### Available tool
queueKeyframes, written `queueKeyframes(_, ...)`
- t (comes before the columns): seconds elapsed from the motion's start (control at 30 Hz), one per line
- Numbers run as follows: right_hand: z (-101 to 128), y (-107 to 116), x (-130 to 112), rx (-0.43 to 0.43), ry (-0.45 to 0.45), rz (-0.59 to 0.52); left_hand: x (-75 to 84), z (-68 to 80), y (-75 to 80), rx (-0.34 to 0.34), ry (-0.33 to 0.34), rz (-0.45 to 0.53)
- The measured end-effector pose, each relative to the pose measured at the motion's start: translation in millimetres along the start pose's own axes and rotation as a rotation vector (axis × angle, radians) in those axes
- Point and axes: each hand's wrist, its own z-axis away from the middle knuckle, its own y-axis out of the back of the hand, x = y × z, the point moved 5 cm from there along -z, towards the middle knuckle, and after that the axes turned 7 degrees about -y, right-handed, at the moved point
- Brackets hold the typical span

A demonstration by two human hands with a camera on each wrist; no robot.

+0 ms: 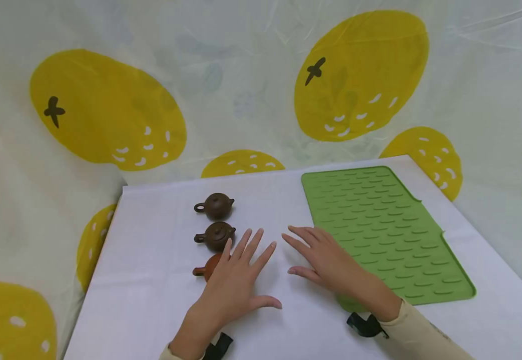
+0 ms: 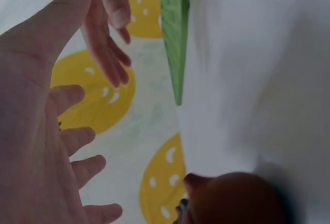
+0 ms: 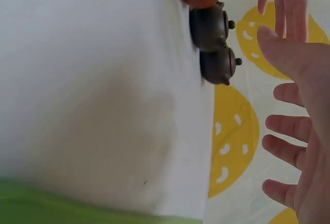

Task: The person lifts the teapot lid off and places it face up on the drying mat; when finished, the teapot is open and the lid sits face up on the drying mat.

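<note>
Hovering with fingers spread, the left grip [image 1: 235, 280] is released and nothing is held; the reddish teapot [image 1: 210, 267] is partly hidden just beneath its fingertips, nearest the desk's [image 1: 152, 280] front edge in a row with two dark teapots [image 1: 215, 235] behind. The right grip [image 1: 328, 260] is likewise released, at the green mat's [image 1: 387, 230] left edge. A careless sweep (likely from the left fingers) could topple the reddish teapot or knock its lid off.
</note>
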Motion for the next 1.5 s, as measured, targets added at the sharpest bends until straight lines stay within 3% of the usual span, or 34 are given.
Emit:
queueKeyframes(0.27,-33,5,-24,0.008,0.076,-0.039,-19.3,16.9,19.7,0.119,0.076,-0.036)
queueKeyframes(0.77,-84,-23,-82,-0.057,0.252,-0.078,-68.0,65.9,25.7,0.206,0.333,0.062)
queueKeyframes(0.97,-93,-35,-99,-0.075,0.29,-0.092,-85.3,77.9,21.4,0.213,0.407,0.145)
queueKeyframes(1.2,-96,-45,-106,-0.09,0.285,-0.098,-102.8,82.4,2.8,0.18,0.483,0.275)
queueKeyframes(1.37,-96,-46,-107,-0.065,0.287,-0.09,-108.9,82.7,-9.6,0.184,0.503,0.346)
queueKeyframes(1.5,-95,-46,-109,-0.019,0.3,-0.096,-112.5,82.9,-16.6,0.206,0.487,0.349)
